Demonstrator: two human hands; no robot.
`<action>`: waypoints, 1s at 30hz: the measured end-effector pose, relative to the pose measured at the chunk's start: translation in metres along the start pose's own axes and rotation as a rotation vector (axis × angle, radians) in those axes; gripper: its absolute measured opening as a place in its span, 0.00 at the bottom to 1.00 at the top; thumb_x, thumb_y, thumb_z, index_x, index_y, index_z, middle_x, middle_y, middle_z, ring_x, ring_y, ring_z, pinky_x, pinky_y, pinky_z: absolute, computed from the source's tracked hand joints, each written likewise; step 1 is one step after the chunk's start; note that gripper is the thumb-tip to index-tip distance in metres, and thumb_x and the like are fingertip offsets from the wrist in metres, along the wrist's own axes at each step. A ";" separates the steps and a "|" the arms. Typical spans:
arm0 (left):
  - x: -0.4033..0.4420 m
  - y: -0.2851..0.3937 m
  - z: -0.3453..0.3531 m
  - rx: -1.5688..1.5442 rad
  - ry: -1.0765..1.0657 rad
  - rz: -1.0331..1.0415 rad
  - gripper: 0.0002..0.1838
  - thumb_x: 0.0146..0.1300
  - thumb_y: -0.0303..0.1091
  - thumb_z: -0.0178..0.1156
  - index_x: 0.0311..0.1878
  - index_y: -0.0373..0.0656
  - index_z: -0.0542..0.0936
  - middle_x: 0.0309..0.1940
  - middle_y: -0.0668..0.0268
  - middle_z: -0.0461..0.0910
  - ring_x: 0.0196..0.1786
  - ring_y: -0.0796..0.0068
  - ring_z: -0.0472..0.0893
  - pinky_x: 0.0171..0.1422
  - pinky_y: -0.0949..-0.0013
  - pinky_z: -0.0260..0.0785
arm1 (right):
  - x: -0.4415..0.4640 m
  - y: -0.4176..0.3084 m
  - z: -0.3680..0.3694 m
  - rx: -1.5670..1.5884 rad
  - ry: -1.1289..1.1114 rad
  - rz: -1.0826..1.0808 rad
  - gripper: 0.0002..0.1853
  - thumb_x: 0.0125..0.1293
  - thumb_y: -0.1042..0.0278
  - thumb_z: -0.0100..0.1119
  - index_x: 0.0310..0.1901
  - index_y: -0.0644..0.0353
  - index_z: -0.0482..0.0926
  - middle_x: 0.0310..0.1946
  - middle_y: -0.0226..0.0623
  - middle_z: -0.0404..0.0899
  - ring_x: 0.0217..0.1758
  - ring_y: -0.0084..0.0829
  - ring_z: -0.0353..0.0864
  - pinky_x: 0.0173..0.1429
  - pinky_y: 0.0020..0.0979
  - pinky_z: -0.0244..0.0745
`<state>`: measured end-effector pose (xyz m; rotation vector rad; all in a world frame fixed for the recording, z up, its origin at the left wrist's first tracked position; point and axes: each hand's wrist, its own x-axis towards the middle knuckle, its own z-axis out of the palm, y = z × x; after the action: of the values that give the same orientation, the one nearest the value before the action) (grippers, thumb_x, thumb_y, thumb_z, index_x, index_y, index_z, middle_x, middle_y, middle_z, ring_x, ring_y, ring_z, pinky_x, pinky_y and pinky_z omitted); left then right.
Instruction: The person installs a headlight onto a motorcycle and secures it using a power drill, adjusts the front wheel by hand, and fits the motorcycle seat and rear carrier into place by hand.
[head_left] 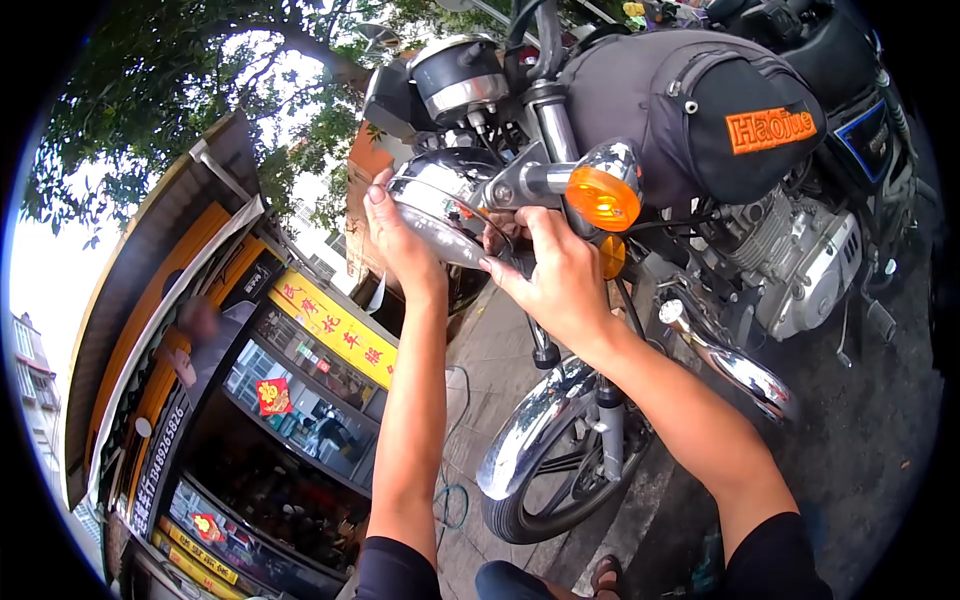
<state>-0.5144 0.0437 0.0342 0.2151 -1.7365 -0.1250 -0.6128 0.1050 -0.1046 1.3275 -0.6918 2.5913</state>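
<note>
From here I see my left hand [405, 240] clamped on the motorcycle headlight [435, 215] — right hand [560, 275] against its edge, grip unclear.

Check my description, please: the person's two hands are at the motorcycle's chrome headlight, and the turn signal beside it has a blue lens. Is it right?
One detail is wrong: the head view shows that the turn signal has an orange lens, not a blue one. The left hand and right hand are at the motorcycle's chrome headlight.
</note>
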 end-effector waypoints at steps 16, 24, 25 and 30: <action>-0.014 0.012 0.011 -0.083 -0.046 -0.044 0.31 0.74 0.59 0.38 0.63 0.40 0.66 0.49 0.56 0.76 0.50 0.66 0.78 0.56 0.63 0.70 | -0.009 0.017 0.003 0.062 0.092 -0.055 0.28 0.47 0.66 0.75 0.48 0.61 0.71 0.41 0.43 0.76 0.42 0.47 0.81 0.45 0.40 0.77; -0.001 -0.007 -0.005 0.096 -0.043 0.085 0.29 0.77 0.54 0.35 0.59 0.35 0.71 0.55 0.56 0.72 0.59 0.66 0.70 0.67 0.65 0.57 | -0.005 0.017 -0.005 -0.058 -0.023 -0.098 0.17 0.50 0.64 0.73 0.36 0.60 0.74 0.36 0.39 0.73 0.36 0.46 0.80 0.38 0.42 0.76; -0.001 -0.006 -0.006 0.110 -0.046 0.089 0.30 0.77 0.53 0.34 0.58 0.35 0.71 0.55 0.56 0.72 0.60 0.66 0.69 0.67 0.65 0.57 | -0.007 0.019 -0.007 -0.078 -0.067 -0.111 0.17 0.50 0.66 0.73 0.36 0.60 0.75 0.36 0.39 0.74 0.36 0.46 0.80 0.38 0.42 0.76; 0.000 0.000 -0.004 0.184 -0.008 0.105 0.29 0.77 0.52 0.35 0.55 0.33 0.74 0.51 0.56 0.75 0.57 0.66 0.72 0.65 0.65 0.59 | -0.008 0.020 -0.005 -0.065 -0.112 -0.102 0.15 0.51 0.67 0.73 0.34 0.61 0.76 0.32 0.38 0.76 0.34 0.44 0.80 0.37 0.40 0.75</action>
<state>-0.5103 0.0435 0.0346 0.2574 -1.7636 0.1110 -0.6184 0.0908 -0.1202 1.4572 -0.6996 2.4098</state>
